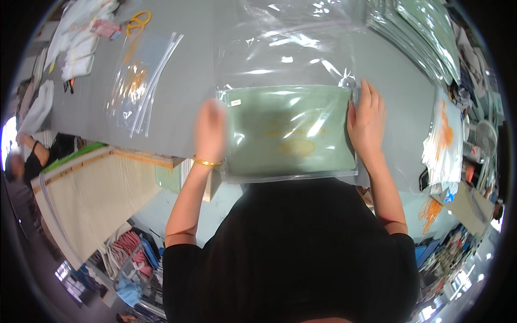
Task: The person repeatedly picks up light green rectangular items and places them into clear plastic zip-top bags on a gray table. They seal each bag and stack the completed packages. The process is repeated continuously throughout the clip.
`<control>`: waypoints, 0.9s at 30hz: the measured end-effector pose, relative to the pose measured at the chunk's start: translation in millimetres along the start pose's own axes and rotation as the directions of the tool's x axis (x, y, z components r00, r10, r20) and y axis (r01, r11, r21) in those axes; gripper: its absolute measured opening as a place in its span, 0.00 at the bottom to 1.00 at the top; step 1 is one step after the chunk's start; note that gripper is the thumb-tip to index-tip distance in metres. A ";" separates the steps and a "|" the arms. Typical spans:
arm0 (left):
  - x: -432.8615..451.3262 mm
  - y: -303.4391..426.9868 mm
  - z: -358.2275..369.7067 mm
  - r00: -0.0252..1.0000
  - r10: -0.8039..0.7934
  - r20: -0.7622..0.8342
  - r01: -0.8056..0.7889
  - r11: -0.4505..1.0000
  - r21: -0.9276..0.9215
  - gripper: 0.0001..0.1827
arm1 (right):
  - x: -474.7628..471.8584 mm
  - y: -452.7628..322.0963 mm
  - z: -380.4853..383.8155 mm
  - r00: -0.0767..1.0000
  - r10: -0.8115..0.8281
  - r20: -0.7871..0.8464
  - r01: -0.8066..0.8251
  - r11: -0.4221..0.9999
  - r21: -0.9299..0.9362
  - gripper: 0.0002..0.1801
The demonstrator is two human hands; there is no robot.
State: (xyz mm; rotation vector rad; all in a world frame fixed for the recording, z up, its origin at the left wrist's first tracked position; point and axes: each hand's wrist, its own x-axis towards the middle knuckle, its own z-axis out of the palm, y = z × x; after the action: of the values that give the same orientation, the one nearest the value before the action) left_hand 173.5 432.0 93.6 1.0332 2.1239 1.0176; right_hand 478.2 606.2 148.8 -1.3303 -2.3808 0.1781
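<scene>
A folded green fabric piece (282, 137) lies inside a clear plastic bag (291, 56) at the front edge of the grey table, in the middle of the view. The bag's empty part spreads beyond the fabric, away from me. My left hand (212, 129), somewhat blurred and with a gold bracelet at the wrist, is upright beside the packet's left edge; whether it touches is unclear. At the right edge, my right hand (366, 117) rests with its thumb against the bag and its fingers extended on the outer side.
Clear zip bags (141, 89) and yellow-handled scissors (138, 23) lie at left. Packed green bags (420, 40) are stacked at far right, above more plastic bags (444, 141) and a dark phone (423, 179). A wooden panel (97, 194) stands below the table at left. Another person (34, 153) is at far left.
</scene>
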 end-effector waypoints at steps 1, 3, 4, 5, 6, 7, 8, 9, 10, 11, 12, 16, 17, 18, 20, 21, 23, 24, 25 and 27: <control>-3.3 2.4 4.6 0.999 0.026 -0.046 -0.025 1.000 0.009 0.19 | 5.9 -8.7 -0.8 0.970 -0.212 -0.117 0.196 0.971 -0.138 0.21; -7.1 12.7 9.6 0.996 0.027 -0.089 -0.030 0.999 -0.032 0.20 | 21.1 -31.1 5.7 0.912 -0.404 0.076 0.401 0.914 0.055 0.21; -8.0 18.5 10.0 0.997 0.005 -0.083 -0.012 0.997 -0.078 0.20 | 35.6 -44.2 18.1 0.836 -0.549 0.014 0.548 0.835 0.047 0.19; -8.9 24.2 12.0 0.997 0.008 -0.076 -0.018 0.991 -0.129 0.20 | 49.2 -58.4 33.0 0.799 -0.601 0.005 0.596 0.793 0.129 0.20; -9.6 28.2 12.3 0.994 -0.104 -0.021 0.099 0.981 -0.166 0.19 | 61.8 -69.3 46.7 0.747 -0.663 0.048 0.642 0.739 0.206 0.21; -9.9 31.4 15.3 0.990 -0.137 0.032 0.140 0.944 -0.298 0.18 | 71.5 -79.5 59.7 0.707 -0.707 0.013 0.684 0.689 0.239 0.20; -8.8 32.9 18.9 0.994 -0.103 0.040 0.110 0.889 -0.443 0.18 | 77.5 -88.9 71.7 0.658 -0.753 0.026 0.721 0.639 0.269 0.18; -8.0 33.2 22.5 0.997 -0.068 0.044 0.081 0.813 -0.577 0.18 | 81.0 -94.8 79.2 0.626 -0.777 0.062 0.734 0.615 0.287 0.17; -7.8 32.2 25.1 0.998 -0.059 0.024 0.062 0.808 -0.586 0.18 | 78.3 -99.8 83.4 0.588 -0.803 0.093 0.752 0.585 0.303 0.19; -6.8 30.4 27.3 0.999 -0.046 0.005 0.040 0.804 -0.594 0.18 | 75.2 -98.2 81.0 0.570 -0.809 0.145 0.753 0.585 0.302 0.20; -7.8 28.4 27.4 0.998 -0.060 0.016 0.058 0.808 -0.587 0.19 | 69.3 -93.9 74.6 0.539 -0.826 0.165 0.762 0.562 0.323 0.21; -15.6 22.8 16.4 0.983 -0.114 0.144 0.179 0.776 -0.605 0.22 | 40.0 -38.4 15.3 0.845 -0.534 0.033 0.500 0.811 0.304 0.31; -18.3 22.5 11.8 0.975 -0.149 0.166 0.220 0.757 -0.615 0.23 | 34.4 -17.9 -0.5 0.943 -0.331 0.003 0.320 0.913 0.252 0.33; -20.6 23.0 11.2 0.975 -0.142 0.169 0.219 0.730 -0.648 0.24 | 25.4 -2.6 -9.2 0.987 -0.108 0.119 0.042 0.887 0.459 0.34; -24.1 25.5 9.5 0.966 -0.187 0.178 0.258 0.742 -0.619 0.26 | 1.4 21.3 -19.5 0.810 0.350 0.471 -0.586 0.498 0.638 0.36; -23.9 27.1 10.7 0.975 -0.150 0.164 0.220 0.752 -0.621 0.27 | -13.3 27.8 -21.0 0.789 0.254 0.559 -0.603 0.491 0.628 0.36; -31.5 29.8 8.3 0.969 -0.186 0.163 0.247 0.774 -0.583 0.27 | -42.5 30.2 -19.4 0.825 0.179 0.536 -0.558 0.409 0.722 0.36; -35.5 30.1 7.0 0.970 -0.191 0.152 0.244 0.781 -0.575 0.27 | -51.5 33.3 -21.9 0.816 0.173 0.551 -0.572 0.378 0.728 0.35; -41.4 29.5 5.1 0.962 -0.212 0.173 0.272 0.794 -0.543 0.27 | -61.7 32.9 -23.3 0.798 0.210 0.564 -0.601 0.343 0.722 0.34; -58.8 26.7 0.1 0.927 -0.318 0.199 0.375 0.802 -0.465 0.25 | -78.9 30.6 -30.3 0.800 0.171 0.576 -0.598 0.308 0.740 0.32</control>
State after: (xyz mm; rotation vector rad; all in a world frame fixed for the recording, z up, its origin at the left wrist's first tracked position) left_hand 216.2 394.5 124.4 0.4134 1.7296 1.1965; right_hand 551.1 553.9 144.7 -1.2718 -1.5368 1.7934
